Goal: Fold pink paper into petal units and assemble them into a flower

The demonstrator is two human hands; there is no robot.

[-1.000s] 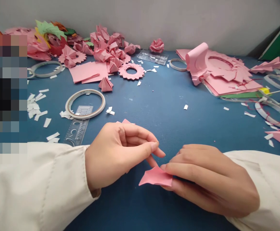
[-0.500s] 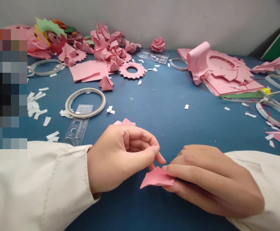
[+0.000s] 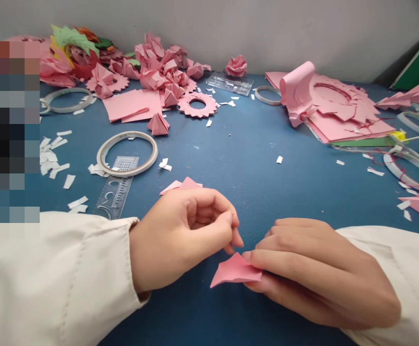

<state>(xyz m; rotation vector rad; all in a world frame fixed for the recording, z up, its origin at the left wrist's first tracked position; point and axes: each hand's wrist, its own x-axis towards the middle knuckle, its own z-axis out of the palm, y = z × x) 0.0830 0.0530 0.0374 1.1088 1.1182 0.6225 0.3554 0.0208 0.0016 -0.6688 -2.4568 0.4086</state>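
Note:
A small folded piece of pink paper (image 3: 235, 270) is pinched between the thumb and fingers of my right hand (image 3: 325, 271), low in the middle of the view. Its pointed left end sticks out toward my left hand (image 3: 184, 235). The fingers of that hand are curled, with the thumb tip pressed to the index finger just above the paper. Whether something small is in this pinch I cannot make out. Behind my left knuckles, more folded pink paper (image 3: 190, 183) lies partly hidden on the blue tabletop (image 3: 245, 192).
A tape roll (image 3: 155, 156) lies over a clear ruler (image 3: 116, 192) at left, among white paper scraps (image 3: 53, 158). Crumpled pink paper flowers (image 3: 155, 62) are heaped at the back. Pink sheets (image 3: 353, 127) are stacked at right, near another tape roll (image 3: 393, 166).
My left fingertips have drawn slightly up and left, away from the pink paper. The paper and my right hand have dropped slightly.

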